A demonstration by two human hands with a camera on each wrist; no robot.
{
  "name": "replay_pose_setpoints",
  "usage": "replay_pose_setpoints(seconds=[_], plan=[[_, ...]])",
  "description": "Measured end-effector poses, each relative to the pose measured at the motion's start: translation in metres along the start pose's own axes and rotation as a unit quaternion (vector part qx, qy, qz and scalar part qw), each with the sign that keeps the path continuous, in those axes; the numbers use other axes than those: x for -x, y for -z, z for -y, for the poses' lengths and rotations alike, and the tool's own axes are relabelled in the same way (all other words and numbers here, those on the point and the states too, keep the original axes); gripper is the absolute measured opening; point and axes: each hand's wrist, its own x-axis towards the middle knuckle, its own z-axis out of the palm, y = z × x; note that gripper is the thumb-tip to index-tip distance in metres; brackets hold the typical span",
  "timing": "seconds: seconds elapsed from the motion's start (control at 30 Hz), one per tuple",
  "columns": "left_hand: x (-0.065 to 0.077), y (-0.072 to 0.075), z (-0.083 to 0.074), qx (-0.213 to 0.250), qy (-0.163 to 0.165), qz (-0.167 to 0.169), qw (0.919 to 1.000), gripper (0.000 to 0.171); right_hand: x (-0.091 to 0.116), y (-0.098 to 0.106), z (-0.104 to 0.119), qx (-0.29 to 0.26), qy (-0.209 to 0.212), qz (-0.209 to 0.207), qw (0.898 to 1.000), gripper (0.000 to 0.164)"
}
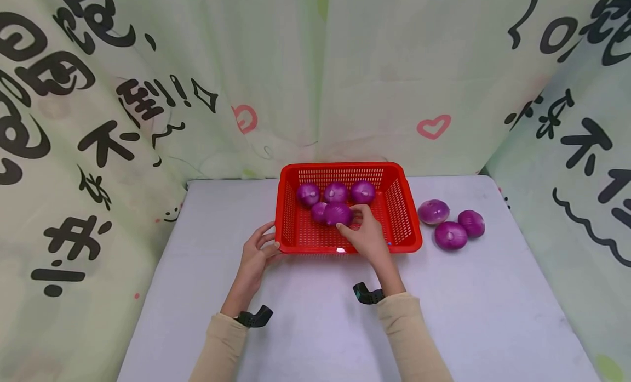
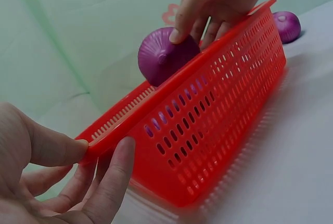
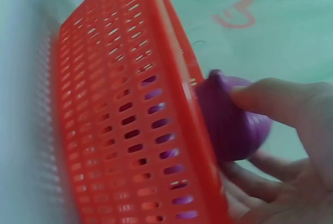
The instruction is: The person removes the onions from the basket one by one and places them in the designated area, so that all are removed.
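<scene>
A red plastic basket with slotted walls stands at the table's far side, several purple onions inside it. My right hand holds one onion between thumb and fingers, over the basket's near part; in the left wrist view this onion shows above the rim. At the basket's near left corner my left hand pinches the rim, thumb on top and fingers below, as the left wrist view shows. The right wrist view has the held onion beside the rim, the thumb pressed on it.
Three more onions lie on the white table just right of the basket. A pale green printed curtain hangs behind the table and along both sides.
</scene>
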Motion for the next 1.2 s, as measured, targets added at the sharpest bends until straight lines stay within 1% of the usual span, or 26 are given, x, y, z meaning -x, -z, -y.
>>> replay_pose_setpoints(seconds=[0.2, 0.33, 0.47, 0.7, 0.87, 1.1, 1.2], plan=[[0.001, 0.0, 0.0, 0.004, 0.002, 0.004, 1.0, 0.059, 0.006, -0.001, -0.007, -0.027, 0.047, -0.065, 0.996, 0.063], [0.001, 0.0, 0.001, 0.002, 0.0, 0.002, 1.0, 0.059, 0.011, 0.0, -0.011, -0.041, 0.08, -0.105, 0.99, 0.064], [0.001, 0.0, 0.001, 0.001, -0.001, 0.003, 1.0, 0.059, 0.017, 0.003, -0.017, -0.061, 0.099, -0.137, 0.984, 0.065], [0.001, -0.001, 0.001, 0.005, 0.003, 0.004, 1.0, 0.059, 0.033, 0.016, -0.022, -0.077, 0.119, -0.175, 0.974, 0.065], [0.001, -0.001, -0.001, 0.005, 0.001, 0.004, 1.0, 0.059, 0.04, 0.028, -0.024, -0.096, 0.127, -0.217, 0.963, 0.064], [0.002, -0.001, -0.001, 0.01, 0.003, 0.005, 0.9999, 0.059, 0.046, 0.045, -0.03, -0.112, 0.11, -0.255, 0.954, 0.067], [0.002, -0.001, -0.001, 0.01, 0.001, 0.006, 0.9999, 0.06, 0.047, 0.055, -0.034, -0.109, 0.117, -0.274, 0.948, 0.066]])
